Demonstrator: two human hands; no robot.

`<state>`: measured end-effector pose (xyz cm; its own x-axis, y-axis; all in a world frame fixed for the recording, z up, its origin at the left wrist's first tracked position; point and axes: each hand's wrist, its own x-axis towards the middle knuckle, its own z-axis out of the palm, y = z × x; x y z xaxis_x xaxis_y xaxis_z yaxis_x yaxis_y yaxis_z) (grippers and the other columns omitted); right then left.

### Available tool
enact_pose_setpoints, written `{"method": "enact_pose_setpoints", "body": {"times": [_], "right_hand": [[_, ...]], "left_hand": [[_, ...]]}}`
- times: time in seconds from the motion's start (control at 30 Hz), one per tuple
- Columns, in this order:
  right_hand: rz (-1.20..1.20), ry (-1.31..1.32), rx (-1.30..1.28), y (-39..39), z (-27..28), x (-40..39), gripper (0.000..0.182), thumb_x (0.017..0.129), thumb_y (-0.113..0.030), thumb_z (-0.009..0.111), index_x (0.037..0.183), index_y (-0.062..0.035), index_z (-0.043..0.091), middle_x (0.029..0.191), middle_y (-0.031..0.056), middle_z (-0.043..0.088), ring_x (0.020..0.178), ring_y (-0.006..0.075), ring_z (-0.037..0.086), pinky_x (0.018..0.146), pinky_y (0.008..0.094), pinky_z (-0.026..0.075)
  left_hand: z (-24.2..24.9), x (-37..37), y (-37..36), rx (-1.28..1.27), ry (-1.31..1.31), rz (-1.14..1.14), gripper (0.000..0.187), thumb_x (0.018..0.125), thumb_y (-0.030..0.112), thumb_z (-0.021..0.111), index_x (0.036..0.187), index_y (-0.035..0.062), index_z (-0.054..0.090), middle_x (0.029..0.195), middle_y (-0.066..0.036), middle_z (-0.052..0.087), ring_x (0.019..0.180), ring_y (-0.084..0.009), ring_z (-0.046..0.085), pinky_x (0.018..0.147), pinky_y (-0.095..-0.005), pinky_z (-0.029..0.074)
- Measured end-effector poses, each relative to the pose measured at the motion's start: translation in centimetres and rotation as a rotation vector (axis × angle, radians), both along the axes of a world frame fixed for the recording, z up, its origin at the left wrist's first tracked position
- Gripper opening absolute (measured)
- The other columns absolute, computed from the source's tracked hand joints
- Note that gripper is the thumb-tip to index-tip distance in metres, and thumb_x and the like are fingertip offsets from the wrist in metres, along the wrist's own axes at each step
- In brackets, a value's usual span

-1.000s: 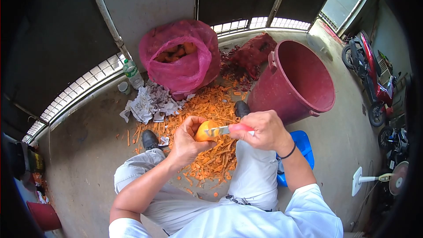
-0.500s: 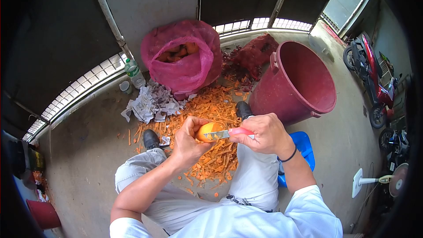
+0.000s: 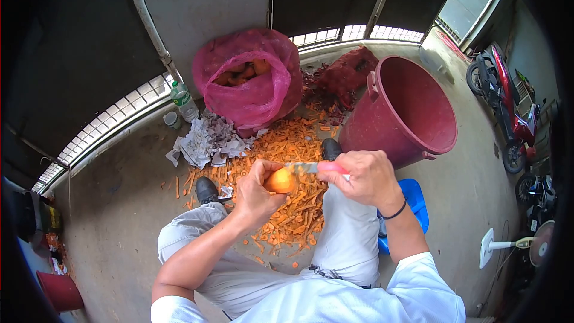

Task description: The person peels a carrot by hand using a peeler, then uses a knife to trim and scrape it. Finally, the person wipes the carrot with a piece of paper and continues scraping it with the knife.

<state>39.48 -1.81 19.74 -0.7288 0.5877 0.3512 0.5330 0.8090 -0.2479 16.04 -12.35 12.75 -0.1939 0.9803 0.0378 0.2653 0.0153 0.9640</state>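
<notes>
My left hand (image 3: 256, 192) is wrapped round a thick, peeled orange carrot (image 3: 278, 182), its smooth end facing right. My right hand (image 3: 366, 174) grips the pink handle of a knife (image 3: 333, 169). The blade, slightly blurred, points left and lies along the carrot's upper, far side in this view. Below both hands, a heap of orange peelings (image 3: 293, 218) spreads over the floor between my legs, with a few round cut ends among them.
Ahead stands a pink mesh bag (image 3: 209, 93) of carrots, beside crumpled paper (image 3: 206, 140) and a plastic bottle (image 3: 184, 103). A large dark-red bin (image 3: 371, 125) is at the right, near a blue plastic object (image 3: 412, 197). Motorbikes (image 3: 511, 98) line the right wall.
The knife has moved up from across the carrot's face to its far side. The carrot has turned slightly in my left hand, showing its smooth end.
</notes>
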Motion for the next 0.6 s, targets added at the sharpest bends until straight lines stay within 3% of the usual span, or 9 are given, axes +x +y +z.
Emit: {"method": "enact_pose_setpoints", "body": {"times": [0.07,0.2,0.27,0.33,0.43,0.5,0.6], "right_hand": [[-0.061,-0.021,0.069,0.2,0.3,0.2,0.044,0.088,-0.05,0.077,0.069,-0.0114,0.069,0.061,0.0086,0.064,0.055,0.0286,0.065,0.05,0.0409,0.05],[0.035,0.003,-0.019,-0.9,0.5,0.0,0.046,0.088,-0.051,0.077,0.067,-0.0112,0.067,0.061,0.0082,0.063,0.055,0.028,0.066,0.05,0.0405,0.05],[0.093,-0.01,-0.05,-1.1,0.1,-0.2,0.029,0.085,-0.042,0.083,0.076,-0.0143,0.076,0.063,0.0072,0.063,0.056,0.0272,0.064,0.051,0.04,0.049],[0.092,-0.016,-0.049,-1.0,0.1,-0.4,0.029,0.085,-0.042,0.082,0.077,-0.0147,0.077,0.063,0.0065,0.063,0.056,0.0268,0.063,0.051,0.0398,0.049],[0.069,-0.041,-0.033,-0.9,0.3,-0.4,0.033,0.084,-0.043,0.083,0.074,-0.0132,0.074,0.061,0.007,0.062,0.056,0.0272,0.064,0.051,0.0405,0.049],[-0.021,-0.029,0.064,-0.6,0.5,-0.1,0.05,0.087,-0.052,0.077,0.065,-0.0092,0.064,0.061,0.0092,0.063,0.054,0.0296,0.065,0.049,0.0416,0.05],[-0.103,-0.078,0.068,0.4,1.3,1.2,0.05,0.087,-0.053,0.077,0.065,-0.0097,0.064,0.06,0.0101,0.063,0.054,0.0305,0.065,0.05,0.0416,0.05]], "left_hand": [[0.0,-0.2,0.0,0.01,0.044,0.015,0.044,0.077,-0.005,0.083,0.114,-0.0023,0.058,0.11,-0.013,0.073,0.104,-0.0158,0.071,0.095,-0.0304,0.056],[-0.2,-0.4,0.2,-0.039,0.067,0.024,0.046,0.077,-0.004,0.083,0.116,-0.0041,0.059,0.11,-0.015,0.075,0.105,-0.0164,0.072,0.095,-0.0306,0.056],[0.1,-0.3,0.2,-0.044,0.095,0.019,0.047,0.077,-0.004,0.083,0.117,-0.0047,0.059,0.111,-0.016,0.075,0.105,-0.0169,0.072,0.095,-0.0308,0.056],[0.3,-0.2,0.1,-0.025,0.097,0.015,0.046,0.077,-0.004,0.082,0.117,-0.0051,0.059,0.111,-0.017,0.075,0.106,-0.018,0.073,0.095,-0.0311,0.057],[0.4,-0.3,0.0,-0.028,0.087,0.011,0.045,0.077,-0.005,0.082,0.116,-0.0052,0.059,0.111,-0.017,0.075,0.106,-0.0189,0.073,0.095,-0.0313,0.057],[0.6,-0.4,0.0,-0.002,0.101,-0.006,0.045,0.077,-0.005,0.081,0.116,-0.005,0.06,0.11,-0.017,0.076,0.105,-0.0193,0.074,0.094,-0.0316,0.057],[0.8,-0.4,-0.1,0.02,0.14,-0.011,0.045,0.076,-0.005,0.081,0.116,-0.0046,0.06,0.11,-0.017,0.076,0.104,-0.0203,0.074,0.094,-0.0319,0.057]]}}
